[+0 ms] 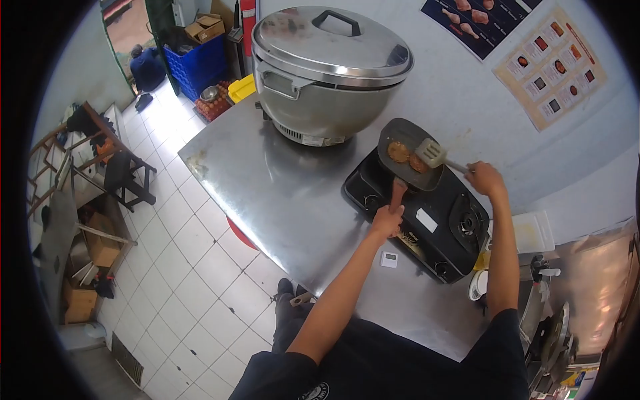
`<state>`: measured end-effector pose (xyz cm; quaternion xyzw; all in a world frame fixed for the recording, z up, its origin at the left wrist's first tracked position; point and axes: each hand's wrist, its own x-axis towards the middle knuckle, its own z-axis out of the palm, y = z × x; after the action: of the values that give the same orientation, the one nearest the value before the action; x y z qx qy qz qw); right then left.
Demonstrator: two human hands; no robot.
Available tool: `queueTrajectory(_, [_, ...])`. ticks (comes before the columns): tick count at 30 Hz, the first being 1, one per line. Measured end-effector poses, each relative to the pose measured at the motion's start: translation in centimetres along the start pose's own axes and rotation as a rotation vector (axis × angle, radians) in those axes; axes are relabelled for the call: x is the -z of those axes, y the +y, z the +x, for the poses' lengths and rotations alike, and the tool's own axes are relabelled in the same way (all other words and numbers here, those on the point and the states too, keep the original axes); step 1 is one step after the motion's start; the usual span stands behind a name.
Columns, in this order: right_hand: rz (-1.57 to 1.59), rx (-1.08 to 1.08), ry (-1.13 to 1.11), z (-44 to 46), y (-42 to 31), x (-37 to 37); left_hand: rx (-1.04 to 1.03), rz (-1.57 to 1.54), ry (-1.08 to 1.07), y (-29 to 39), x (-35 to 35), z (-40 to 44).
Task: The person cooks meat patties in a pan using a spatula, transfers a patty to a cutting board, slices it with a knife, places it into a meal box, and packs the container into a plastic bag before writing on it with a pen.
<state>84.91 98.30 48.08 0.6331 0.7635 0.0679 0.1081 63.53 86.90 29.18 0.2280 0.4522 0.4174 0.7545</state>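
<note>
Sitting at left on the steel table (227, 177), there's a chunky lidded rice cooker (320, 100). Next along, the left hand (387, 221) is wrapped round the brown handle (398, 193) of a squarish frying pan (398, 131), over the left half of a black gas stove (441, 203). Two browned patties (399, 152) lie in it, a slotted spatula (430, 153) over the right one; the right hand (486, 179) is curled around its grip.

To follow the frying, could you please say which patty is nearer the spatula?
The right patty, whose edge appears against the spatula; the left patty lies apart.
</note>
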Motion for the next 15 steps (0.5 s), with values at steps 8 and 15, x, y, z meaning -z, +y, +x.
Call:
queueTrajectory(8, [-0.117, -0.021, 0.025, -0.6, 3.2, 0.3, 0.065, 0.038, -0.11, 2.8, 2.9, 0.0])
queueTrajectory(15, [0.317, -0.018, -0.334, 0.2, 8.7, 0.5, 0.082, 0.081, -0.139, 3.3, 3.9, 0.6])
